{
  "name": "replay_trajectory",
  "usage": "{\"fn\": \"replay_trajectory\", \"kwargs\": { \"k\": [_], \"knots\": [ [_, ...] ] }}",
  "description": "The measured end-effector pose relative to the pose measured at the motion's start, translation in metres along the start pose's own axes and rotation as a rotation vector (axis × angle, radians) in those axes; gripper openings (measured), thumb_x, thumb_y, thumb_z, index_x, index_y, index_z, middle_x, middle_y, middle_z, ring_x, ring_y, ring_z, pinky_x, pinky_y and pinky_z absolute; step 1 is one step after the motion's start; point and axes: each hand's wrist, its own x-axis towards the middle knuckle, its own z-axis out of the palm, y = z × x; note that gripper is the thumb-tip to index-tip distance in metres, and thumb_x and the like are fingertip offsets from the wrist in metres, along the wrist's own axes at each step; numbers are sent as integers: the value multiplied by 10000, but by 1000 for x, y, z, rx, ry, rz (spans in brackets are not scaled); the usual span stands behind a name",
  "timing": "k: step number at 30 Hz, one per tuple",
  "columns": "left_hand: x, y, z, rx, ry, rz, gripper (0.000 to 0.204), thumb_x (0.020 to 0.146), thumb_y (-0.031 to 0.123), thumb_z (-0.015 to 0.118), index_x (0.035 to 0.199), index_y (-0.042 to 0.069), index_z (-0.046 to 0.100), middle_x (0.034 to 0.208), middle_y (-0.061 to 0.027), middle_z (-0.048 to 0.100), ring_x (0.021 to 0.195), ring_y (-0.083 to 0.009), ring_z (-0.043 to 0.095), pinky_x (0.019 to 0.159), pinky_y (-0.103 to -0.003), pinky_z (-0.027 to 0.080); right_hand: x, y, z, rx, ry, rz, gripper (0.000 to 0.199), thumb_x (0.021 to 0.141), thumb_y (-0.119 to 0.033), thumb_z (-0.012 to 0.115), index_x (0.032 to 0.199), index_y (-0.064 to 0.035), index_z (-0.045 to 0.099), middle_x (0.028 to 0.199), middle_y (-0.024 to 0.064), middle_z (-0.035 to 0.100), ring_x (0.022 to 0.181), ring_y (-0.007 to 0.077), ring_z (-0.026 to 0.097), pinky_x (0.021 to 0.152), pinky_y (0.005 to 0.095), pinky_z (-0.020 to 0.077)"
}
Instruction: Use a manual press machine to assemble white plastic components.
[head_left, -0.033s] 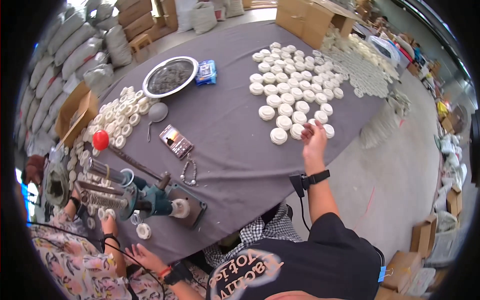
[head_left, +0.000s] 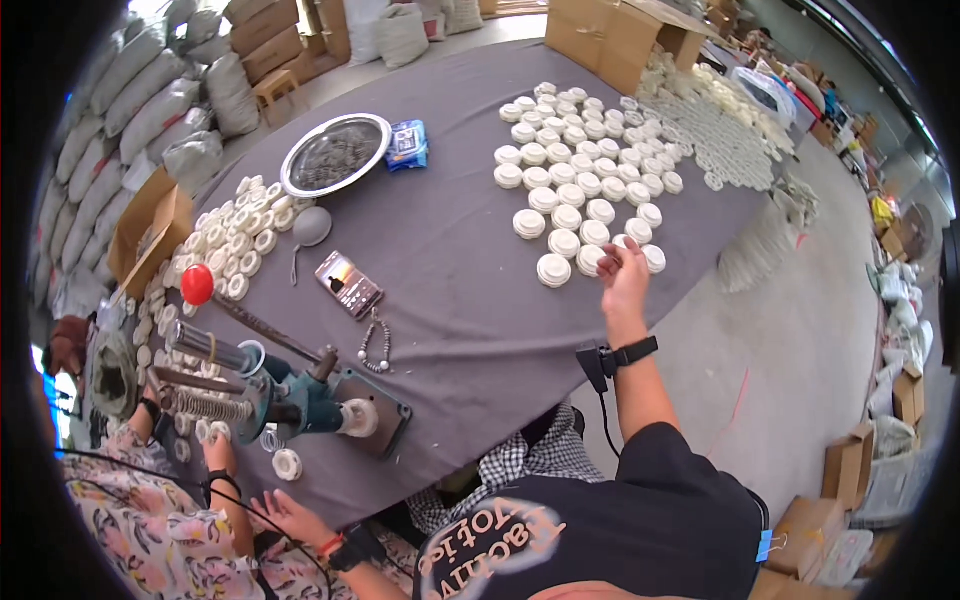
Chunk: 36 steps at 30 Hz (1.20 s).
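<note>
At the near edge of the group of white round stepped plastic parts [head_left: 565, 218], my right hand [head_left: 626, 285] has its fingers curled over one white part [head_left: 621, 241], which they partly cover. My left hand [head_left: 290, 517] is low beside the table edge, palm up, fingers apart, with nothing in it. Near it lies a single white ring-shaped part [head_left: 287, 464]. The teal hand press [head_left: 318, 400] stands beyond, with a red ball [head_left: 197, 284] on its lever and a white part [head_left: 359, 417] at its working end.
A co-worker's hand [head_left: 219, 455] touches white rings at the left. A metal tray of small dark pieces [head_left: 382, 165], a blue packet [head_left: 408, 145], a phone [head_left: 348, 284] and a bead strap [head_left: 377, 345] lie on the grey-covered table [head_left: 460, 270]. A cardboard box [head_left: 590, 40] stands at the far edge.
</note>
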Motion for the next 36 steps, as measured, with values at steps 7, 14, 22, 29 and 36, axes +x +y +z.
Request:
{"fn": "replay_trajectory", "kwargs": {
  "k": [7,14,22,29,36],
  "knots": [
    [-4,17,-7,258,-65,109,327,950,172,566,1199,-38,545,1353,-226,430,1155,-290,517,940,-373,458,37,-2,-22,-6,59,-51,228,912,-256,596,1065,-98,538,876,51,612,641,118,569,567,245,474],
    [-23,35,12,43,10,83,511,876,51,616,1337,-20,407,1476,-161,277,1195,-244,491,919,-333,446,76,-10,-67,-89,28,2,336,917,-192,531,1211,-30,508,1008,66,614,756,141,574,639,262,481],
    [-22,58,7,-66,-13,-5,729,878,49,605,1461,34,168,1445,-159,328,1171,-229,500,956,-345,405,71,1,-44,-146,-23,-48,396,919,-114,505,1287,11,433,1045,102,621,755,151,585,641,255,490],
    [-14,57,11,-69,-15,-8,729,871,54,612,1457,29,179,1443,-153,337,1181,-235,495,957,-347,400,71,5,-49,-178,-8,-51,383,917,-112,519,1273,10,447,1036,110,617,765,159,582,653,262,494],
    [-18,64,16,-103,9,-17,701,856,70,621,1432,11,226,1422,-181,364,1171,-257,509,982,-373,394,59,1,-45,-207,-31,-44,373,916,-109,511,1267,1,453,1030,110,620,765,155,582,671,265,497]
  ]
}}
